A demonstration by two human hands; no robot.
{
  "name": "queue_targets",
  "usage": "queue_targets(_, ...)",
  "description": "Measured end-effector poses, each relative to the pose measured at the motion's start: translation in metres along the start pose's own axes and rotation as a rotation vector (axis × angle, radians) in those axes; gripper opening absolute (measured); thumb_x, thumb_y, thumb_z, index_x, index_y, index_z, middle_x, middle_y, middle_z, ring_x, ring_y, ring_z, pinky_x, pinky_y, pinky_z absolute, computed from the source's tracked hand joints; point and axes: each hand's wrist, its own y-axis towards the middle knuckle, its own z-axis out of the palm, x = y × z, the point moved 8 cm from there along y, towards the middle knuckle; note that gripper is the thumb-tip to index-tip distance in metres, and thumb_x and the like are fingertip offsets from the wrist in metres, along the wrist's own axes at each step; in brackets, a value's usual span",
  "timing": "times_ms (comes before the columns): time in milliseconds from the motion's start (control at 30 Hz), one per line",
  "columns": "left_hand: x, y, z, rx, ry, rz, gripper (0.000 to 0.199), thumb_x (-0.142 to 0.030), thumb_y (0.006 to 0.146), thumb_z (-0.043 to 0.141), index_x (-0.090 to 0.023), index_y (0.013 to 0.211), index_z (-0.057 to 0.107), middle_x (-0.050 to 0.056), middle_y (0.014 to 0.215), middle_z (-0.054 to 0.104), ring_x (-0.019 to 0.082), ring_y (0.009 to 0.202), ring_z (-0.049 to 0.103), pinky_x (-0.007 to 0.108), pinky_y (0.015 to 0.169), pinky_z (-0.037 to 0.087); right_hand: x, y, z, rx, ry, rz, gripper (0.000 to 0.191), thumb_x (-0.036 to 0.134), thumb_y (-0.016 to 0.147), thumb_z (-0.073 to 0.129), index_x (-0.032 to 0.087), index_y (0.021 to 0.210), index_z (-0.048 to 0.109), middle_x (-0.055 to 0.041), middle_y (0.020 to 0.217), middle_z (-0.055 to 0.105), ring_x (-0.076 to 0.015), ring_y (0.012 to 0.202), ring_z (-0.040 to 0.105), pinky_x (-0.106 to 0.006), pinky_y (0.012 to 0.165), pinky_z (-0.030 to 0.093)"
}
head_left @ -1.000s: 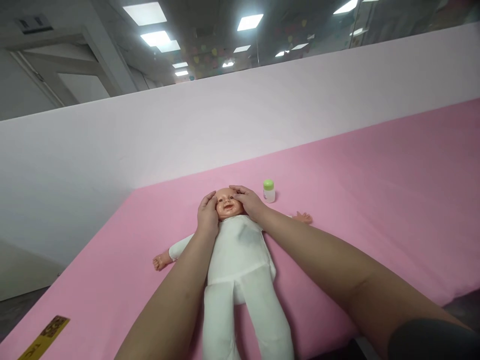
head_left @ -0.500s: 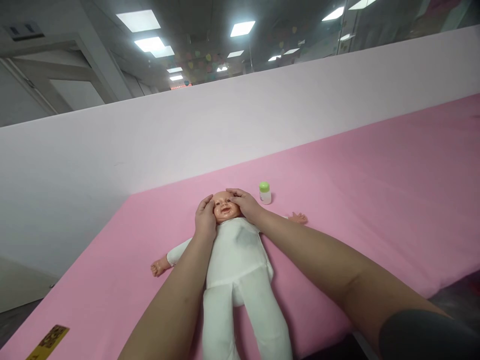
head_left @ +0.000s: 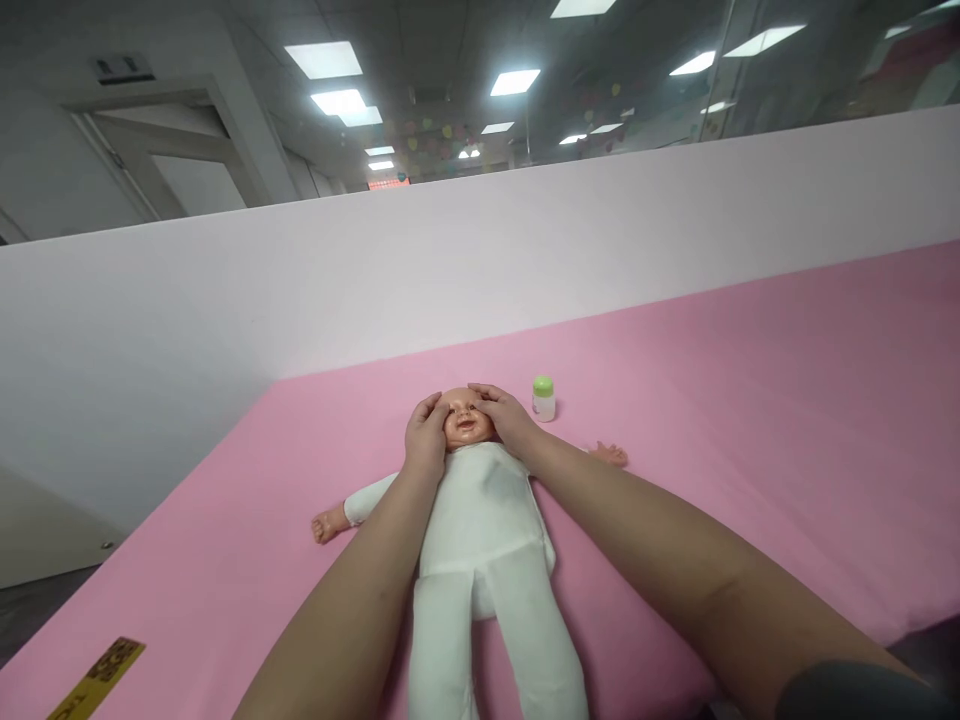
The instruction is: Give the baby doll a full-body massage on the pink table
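A baby doll (head_left: 480, 510) with a white cloth body lies on its back on a pink surface (head_left: 720, 400), arms spread out to the sides. My left hand (head_left: 426, 435) cups one side of its head, the thumb resting by the eye. On the opposite side, my right hand (head_left: 506, 415) wraps the head, with its thumb on the cheek near the other eye. The doll's face shows between my two hands. Just beyond my right hand stands a small translucent bottle (head_left: 544, 400) with a green cap, upright and untouched.
A white wall panel (head_left: 450, 270) with glass above it runs along the far side of the pink surface. A yellow strip (head_left: 97, 680) with a printed code lies at the near left. To the left a door (head_left: 172, 160) shows through the glass.
The view has shifted a little, so everything sits slightly further right. My left thumb has moved slightly inward on the doll's face. Both hands stay around the head.
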Motion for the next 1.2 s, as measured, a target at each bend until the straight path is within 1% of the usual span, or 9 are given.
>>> queue_targets(167, -0.002, 0.001, 0.001, -0.011, 0.043, 0.036, 0.047, -0.040, 0.082, 0.086, -0.023, 0.123, 0.074, 0.010, 0.122, 0.075, 0.029, 0.118, 0.070, 0.046, 0.108, 0.057, -0.001, 0.001, -0.003, 0.011, -0.014, 0.006, 0.052, 0.029, 0.080, 0.073, 0.025, 0.132, 0.073, -0.0048, 0.144, 0.068, -0.0255, 0.134, 0.063, -0.041, 0.119, 0.049)
queue_targets(333, -0.005, -0.002, 0.002, -0.015, 0.050, 0.070, 0.048, -0.043, 0.080, 0.089, -0.023, 0.121, 0.074, 0.011, 0.122, 0.074, 0.030, 0.120, 0.069, 0.049, 0.110, 0.054, 0.002, -0.003, 0.000, 0.000, -0.017, 0.018, 0.050, 0.040, 0.084, 0.078, 0.023, 0.131, 0.070, -0.0071, 0.137, 0.071, -0.0260, 0.127, 0.067, -0.040, 0.112, 0.054)
queue_targets(467, -0.006, -0.003, 0.004, -0.003, 0.037, 0.081, 0.049, -0.039, 0.080, 0.091, -0.022, 0.121, 0.073, 0.012, 0.123, 0.074, 0.032, 0.123, 0.067, 0.049, 0.111, 0.053, 0.006, -0.005, 0.000, -0.043, -0.121, -0.020, 0.054, 0.045, 0.084, 0.080, 0.024, 0.132, 0.067, -0.0080, 0.134, 0.071, -0.0264, 0.122, 0.068, -0.041, 0.107, 0.056)
queue_targets(600, -0.006, -0.004, 0.006, -0.001, 0.026, 0.062, 0.046, -0.037, 0.081, 0.089, -0.022, 0.121, 0.073, 0.011, 0.121, 0.074, 0.032, 0.122, 0.068, 0.049, 0.111, 0.053, 0.011, -0.007, -0.001, -0.074, -0.219, -0.036, 0.057, 0.047, 0.082, 0.081, 0.024, 0.133, 0.067, -0.0074, 0.136, 0.069, -0.0254, 0.125, 0.066, -0.040, 0.109, 0.054)
queue_targets(700, -0.006, -0.004, 0.007, 0.008, 0.028, 0.046, 0.045, -0.038, 0.081, 0.088, -0.022, 0.120, 0.074, 0.011, 0.119, 0.074, 0.032, 0.120, 0.068, 0.050, 0.109, 0.054, 0.015, -0.008, 0.000, -0.094, -0.254, -0.032, 0.055, 0.048, 0.082, 0.079, 0.025, 0.130, 0.067, -0.0061, 0.133, 0.070, -0.0248, 0.123, 0.066, -0.041, 0.110, 0.054)
queue_targets(833, -0.004, -0.002, 0.006, 0.009, 0.031, 0.046, 0.042, -0.039, 0.082, 0.086, -0.023, 0.120, 0.075, 0.010, 0.118, 0.074, 0.031, 0.118, 0.069, 0.049, 0.108, 0.055, 0.012, -0.005, -0.001, -0.122, -0.206, 0.003, 0.044, 0.044, 0.086, 0.074, 0.024, 0.125, 0.070, -0.0060, 0.130, 0.072, -0.0248, 0.121, 0.068, -0.040, 0.110, 0.054)
queue_targets(933, 0.000, 0.002, 0.004, -0.017, 0.028, 0.022, 0.038, -0.037, 0.084, 0.081, -0.023, 0.120, 0.075, 0.010, 0.119, 0.075, 0.029, 0.116, 0.069, 0.048, 0.107, 0.056, 0.006, -0.002, -0.003, -0.105, -0.111, 0.017, 0.040, 0.039, 0.089, 0.069, 0.024, 0.126, 0.071, -0.0058, 0.134, 0.072, -0.0249, 0.123, 0.069, -0.040, 0.112, 0.055)
queue_targets(1100, 0.002, 0.002, 0.001, -0.047, 0.029, -0.004, 0.032, -0.030, 0.087, 0.069, -0.024, 0.118, 0.077, 0.008, 0.124, 0.074, 0.027, 0.116, 0.069, 0.046, 0.107, 0.056, -0.005, -0.001, -0.004, -0.050, 0.080, 0.090, 0.045, 0.029, 0.085, 0.069, 0.026, 0.130, 0.073, -0.0042, 0.141, 0.070, -0.0255, 0.129, 0.067, -0.042, 0.114, 0.055)
queue_targets(1200, -0.001, -0.001, 0.001, -0.046, 0.021, -0.004, 0.032, -0.030, 0.088, 0.069, -0.024, 0.118, 0.077, 0.008, 0.126, 0.074, 0.027, 0.117, 0.069, 0.046, 0.109, 0.054, -0.003, -0.003, -0.003, -0.030, 0.092, 0.082, 0.051, 0.023, 0.080, 0.070, 0.026, 0.131, 0.074, -0.0034, 0.147, 0.067, -0.0259, 0.135, 0.063, -0.043, 0.119, 0.051)
